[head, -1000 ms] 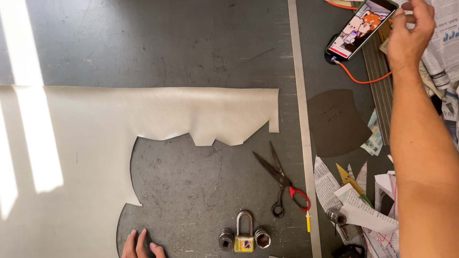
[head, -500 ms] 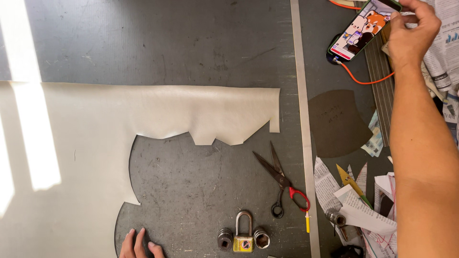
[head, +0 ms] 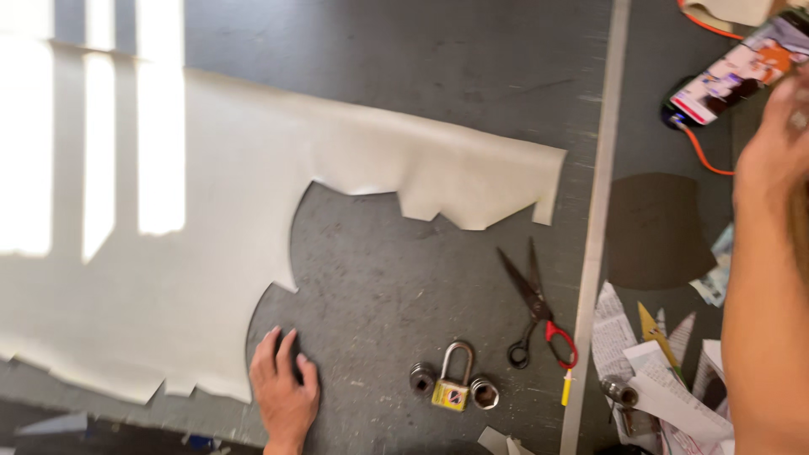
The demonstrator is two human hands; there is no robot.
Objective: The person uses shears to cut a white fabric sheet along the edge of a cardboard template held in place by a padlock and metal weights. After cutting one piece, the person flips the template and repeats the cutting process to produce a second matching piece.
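Dark grey bench (head: 404,76), streaked with sunlight at the left. At lower centre the left hand (head: 284,389) lies flat, fingers spread, gripping nothing, just beside the cut edge of a pale sheet (head: 168,278). At the upper right the blurred right hand (head: 779,143) is raised near a phone (head: 733,76); its grip cannot be told. The unweighted sheet could be dragged askew, and the open scissors (head: 535,303) nearby could be brushed.

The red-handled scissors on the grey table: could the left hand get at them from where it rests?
Probably yes: the left hand lies flat nearby, with bare table toward the red-handled scissors.
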